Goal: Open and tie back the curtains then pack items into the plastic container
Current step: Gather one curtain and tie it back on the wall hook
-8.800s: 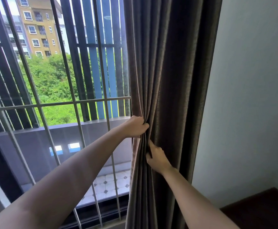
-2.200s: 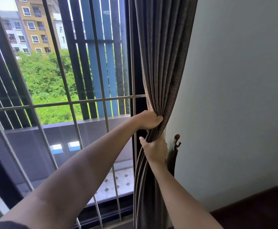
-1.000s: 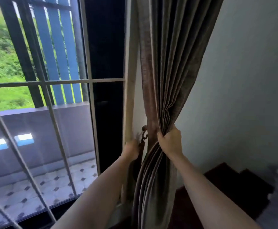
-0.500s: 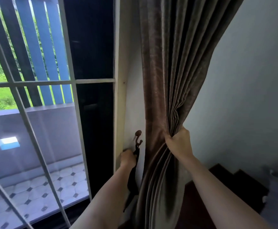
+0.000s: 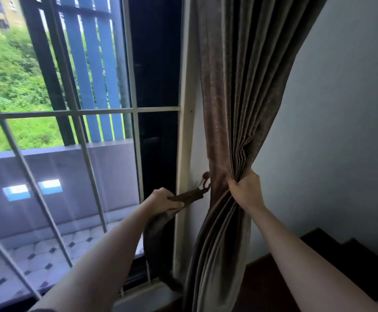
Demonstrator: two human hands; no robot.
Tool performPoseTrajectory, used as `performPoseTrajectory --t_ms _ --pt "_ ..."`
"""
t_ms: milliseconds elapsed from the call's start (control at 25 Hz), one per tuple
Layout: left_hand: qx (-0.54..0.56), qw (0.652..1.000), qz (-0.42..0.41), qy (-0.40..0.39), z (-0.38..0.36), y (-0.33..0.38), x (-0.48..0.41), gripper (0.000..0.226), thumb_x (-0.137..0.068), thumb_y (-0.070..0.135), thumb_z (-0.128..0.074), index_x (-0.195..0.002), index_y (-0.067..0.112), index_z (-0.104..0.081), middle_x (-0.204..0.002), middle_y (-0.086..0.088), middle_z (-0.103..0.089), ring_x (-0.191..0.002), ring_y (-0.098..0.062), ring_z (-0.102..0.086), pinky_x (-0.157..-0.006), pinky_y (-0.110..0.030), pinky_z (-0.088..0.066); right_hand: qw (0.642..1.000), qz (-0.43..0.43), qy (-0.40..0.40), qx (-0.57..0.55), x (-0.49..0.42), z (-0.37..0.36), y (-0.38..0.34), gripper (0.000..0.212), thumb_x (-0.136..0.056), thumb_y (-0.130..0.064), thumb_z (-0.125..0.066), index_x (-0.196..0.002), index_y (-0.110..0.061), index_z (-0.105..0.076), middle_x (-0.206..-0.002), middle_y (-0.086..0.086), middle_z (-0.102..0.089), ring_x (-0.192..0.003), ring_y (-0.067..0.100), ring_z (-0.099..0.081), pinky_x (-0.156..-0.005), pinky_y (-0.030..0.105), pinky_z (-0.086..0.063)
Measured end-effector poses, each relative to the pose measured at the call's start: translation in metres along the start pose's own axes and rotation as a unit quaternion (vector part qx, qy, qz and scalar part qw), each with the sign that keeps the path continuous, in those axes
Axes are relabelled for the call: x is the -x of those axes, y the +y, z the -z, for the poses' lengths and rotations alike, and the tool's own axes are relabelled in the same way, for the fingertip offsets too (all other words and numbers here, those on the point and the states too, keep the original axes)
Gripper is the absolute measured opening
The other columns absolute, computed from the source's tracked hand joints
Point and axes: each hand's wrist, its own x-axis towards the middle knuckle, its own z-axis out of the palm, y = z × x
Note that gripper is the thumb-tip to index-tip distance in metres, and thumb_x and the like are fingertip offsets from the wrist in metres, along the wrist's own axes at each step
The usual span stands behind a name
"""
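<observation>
The brown-grey curtain (image 5: 233,104) hangs gathered into a bunch at the right side of the window. My right hand (image 5: 245,191) grips the bunched folds at waist height. A dark fabric tieback strap (image 5: 189,195) runs from the wall hook (image 5: 205,182) on the strip of wall by the window frame out to my left hand (image 5: 164,199). That hand grips the strap and holds it taut to the left, and the strap's loose end (image 5: 155,235) hangs below it. No plastic container is in view.
The window with white security bars (image 5: 80,111) fills the left, with a tiled balcony beyond. A plain grey wall (image 5: 332,122) lies to the right. Dark wooden furniture (image 5: 332,255) stands at the lower right, and the sill (image 5: 143,296) runs under the window.
My left hand has taken the tieback strap from below the hook and pulled it out to the left. My right hand keeps its grip on the gathered curtain.
</observation>
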Motion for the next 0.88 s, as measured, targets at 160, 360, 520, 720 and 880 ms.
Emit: performPoseTrajectory --t_ms 160,360,520,720,880 --pt "-0.066 0.997 -0.026 0.028 0.049 -0.009 0.032 0.028 -0.084 0.042 -0.064 -0.074 0.015 -0.064 -0.066 0.001 -0.053 -0.073 -0.016 -0.052 -0.055 -0.024 -0.037 0.999 0.005 -0.030 -0.010 0.016 -0.023 -0.016 0.031 -0.085 -0.014 -0.066 -0.113 -0.004 -0.059 -0.095 0.004 -0.064 -0.095 0.024 -0.063 -0.077 0.019 -0.044" --pt "-0.126 0.988 -0.060 0.061 0.084 -0.015 0.054 0.037 -0.087 0.046 -0.059 -0.061 0.021 -0.049 -0.061 0.002 -0.048 -0.066 -0.018 -0.049 -0.057 -0.026 -0.035 0.996 -0.013 -0.080 -0.046 0.031 -0.046 -0.035 0.017 -0.087 -0.007 -0.059 -0.104 -0.001 -0.059 -0.068 -0.011 -0.055 -0.059 -0.004 -0.054 -0.056 0.000 -0.040" --pt "-0.122 0.990 -0.060 0.028 0.101 -0.027 0.076 0.026 -0.077 0.044 -0.071 -0.066 0.023 -0.062 -0.065 0.005 -0.057 -0.064 -0.011 -0.053 -0.056 -0.019 -0.038 0.993 -0.023 -0.093 -0.064 0.037 -0.061 -0.048 0.024 -0.086 -0.011 -0.059 -0.110 -0.008 -0.058 -0.091 0.005 -0.059 -0.088 0.021 -0.062 -0.075 0.020 -0.044" --pt "-0.113 0.991 -0.067 -0.008 0.107 -0.014 0.097 0.026 -0.081 0.039 -0.069 -0.071 0.016 -0.061 -0.062 0.007 -0.051 -0.058 -0.006 -0.046 -0.053 -0.020 -0.034 0.988 -0.020 -0.118 -0.102 0.050 -0.076 -0.069 0.033 -0.087 -0.008 -0.062 -0.119 -0.007 -0.054 -0.091 -0.010 -0.054 -0.089 0.007 -0.052 -0.082 0.018 -0.041" --pt "-0.128 0.987 -0.077 0.052 0.100 -0.019 0.112 0.033 -0.088 0.037 -0.061 -0.065 0.016 -0.049 -0.061 0.006 -0.046 -0.062 -0.015 -0.045 -0.053 -0.020 -0.032 0.986 -0.059 -0.121 -0.098 0.048 -0.090 -0.075 0.033 -0.084 -0.018 -0.067 -0.114 -0.008 -0.059 -0.091 -0.003 -0.061 -0.093 0.016 -0.061 -0.072 0.012 -0.044"
